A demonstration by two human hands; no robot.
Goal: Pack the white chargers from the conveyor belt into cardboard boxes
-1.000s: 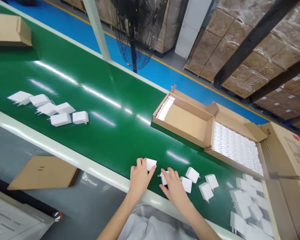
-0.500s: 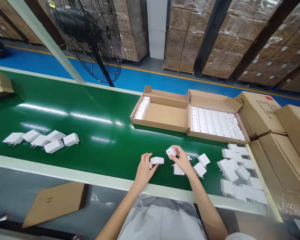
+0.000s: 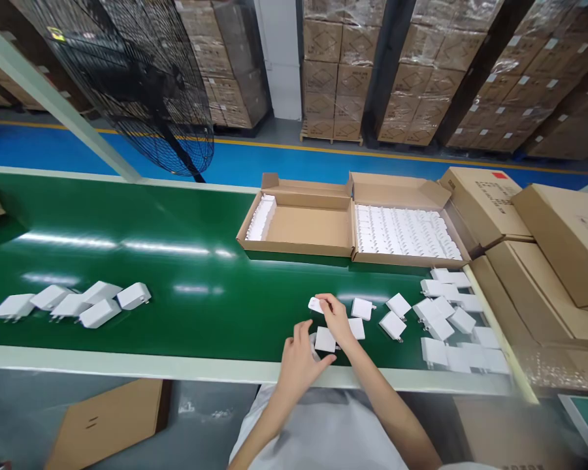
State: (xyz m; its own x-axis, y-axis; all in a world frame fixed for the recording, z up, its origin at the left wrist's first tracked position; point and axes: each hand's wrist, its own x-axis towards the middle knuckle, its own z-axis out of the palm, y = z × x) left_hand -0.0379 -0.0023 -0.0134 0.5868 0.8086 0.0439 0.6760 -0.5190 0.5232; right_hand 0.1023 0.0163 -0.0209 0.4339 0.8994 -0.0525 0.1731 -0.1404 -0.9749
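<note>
My right hand [image 3: 337, 320] pinches a white plug-in charger [image 3: 315, 305] above the green surface, its narrow end pointing left. My left hand [image 3: 301, 358] is just below and left of it, fingers and thumb spread around another white charger [image 3: 325, 339] that shows its flat face up. The thumb is close to that charger's lower edge; a blurred pale shape beside the palm cannot be made out. Partly behind my right wrist lies a charger [image 3: 357, 328], with one more charger [image 3: 362, 309] just beyond it, prongs to the right.
Two loose chargers [image 3: 392, 325] lie to the right, then a larger group [image 3: 441, 320] at the table's end. Another group [image 3: 98, 313] lies far left. Behind stand a carton with one row [image 3: 301, 249] and a filled carton [image 3: 411, 259]. Closed cartons [image 3: 543, 274] are stacked at right.
My view has shifted. My right hand has moved left with its charger. My left hand has come down and right; the charger by it now shows its broad face.
</note>
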